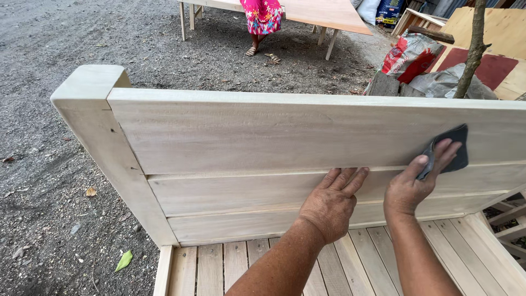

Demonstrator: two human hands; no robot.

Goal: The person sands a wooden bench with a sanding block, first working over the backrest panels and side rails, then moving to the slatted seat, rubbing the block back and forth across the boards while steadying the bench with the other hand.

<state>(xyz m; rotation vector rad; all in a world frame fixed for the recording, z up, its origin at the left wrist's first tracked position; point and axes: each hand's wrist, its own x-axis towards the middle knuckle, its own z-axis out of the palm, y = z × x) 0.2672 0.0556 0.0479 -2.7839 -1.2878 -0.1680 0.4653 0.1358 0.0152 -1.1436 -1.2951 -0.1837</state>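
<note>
Now we press the sandpaper (pixel 457 148) flat under our right hand (pixel 419 181), fingers seemingly clamped on it, while our left hand (pixel 331 203) lies spread, steadying the wooden panel (pixel 246 131).

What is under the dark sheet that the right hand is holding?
The right hand presses the dark sheet flat on the pale wooden panel. The wood right under it is covered, so its surface there cannot be seen. The left hand rests on the panel beside it.

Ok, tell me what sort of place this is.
Probably an outdoor woodworking yard. The right hand presses dark sandpaper on a bare wooden panel, the left hand rests on it, gravel ground surrounds, and plywood sheets lean behind.
</note>
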